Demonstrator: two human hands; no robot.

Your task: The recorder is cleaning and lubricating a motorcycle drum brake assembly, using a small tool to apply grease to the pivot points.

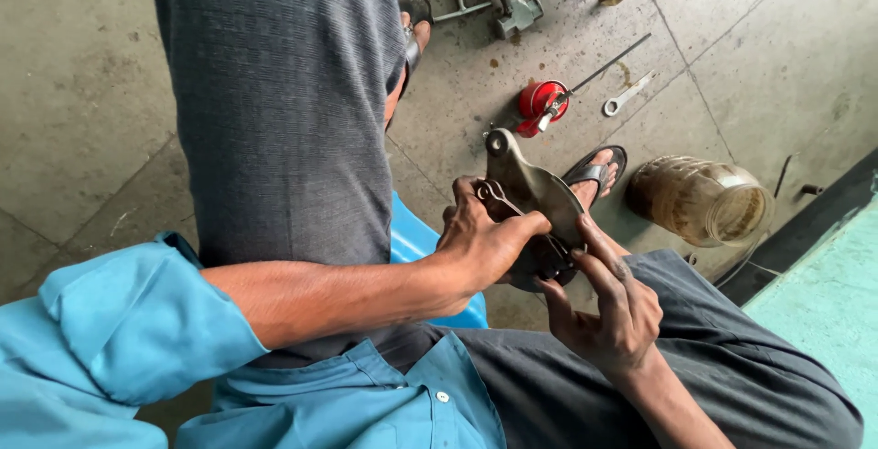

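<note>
Both hands (549, 275) around grey metal bracket (530, 188)

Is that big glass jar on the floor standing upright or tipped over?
Tipped over. The glass jar lies on its side on the concrete floor, its mouth facing right.

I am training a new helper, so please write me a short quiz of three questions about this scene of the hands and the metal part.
1. True or false: both hands touch the metal plate.
2. Which thing lies on the floor nearest the red oil can? A) spanner B) glass jar C) blue seat
3. Fill in: the left hand presses a small metal ____ against the plate, while the right hand supports its lower end.

Key: 1 true; 2 A; 3 tool, probably pliers, though its kind is hard to tell.
</note>
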